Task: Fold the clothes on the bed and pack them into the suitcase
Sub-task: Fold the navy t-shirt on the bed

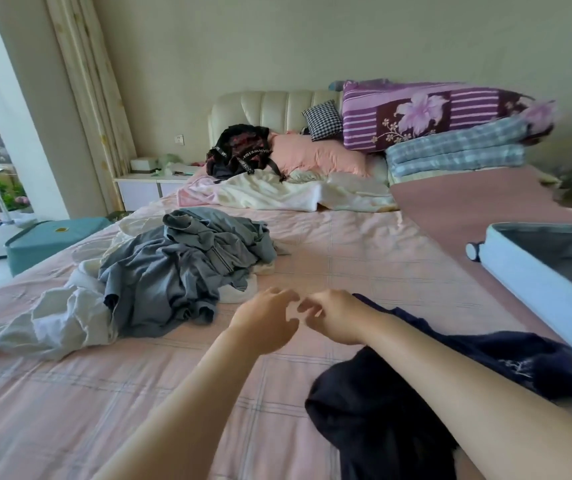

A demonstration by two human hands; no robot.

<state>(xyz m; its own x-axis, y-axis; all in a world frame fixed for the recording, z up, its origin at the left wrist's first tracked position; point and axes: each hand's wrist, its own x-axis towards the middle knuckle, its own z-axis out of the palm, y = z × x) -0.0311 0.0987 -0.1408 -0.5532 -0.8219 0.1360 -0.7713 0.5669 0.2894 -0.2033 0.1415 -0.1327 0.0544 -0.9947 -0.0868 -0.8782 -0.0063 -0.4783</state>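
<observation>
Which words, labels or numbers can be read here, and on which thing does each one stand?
"MAHWEIS" (roughly; the ends are blurred): white letters on a strap of the black bag.
Pale print on the navy garment: too blurred to read.
Yellow mark on the teal box: too small to read.

Looks like a home bedroom: wide bed [346, 244] with padded headboard [277, 109], pillows [315, 155] and folded quilts [443, 112] stacked at its head, nightstand [146, 188] beside it, long curtain [87, 81] by the window, loose clothes [180, 265] heaped on the sheet, open suitcase [533, 271] at one edge.
</observation>
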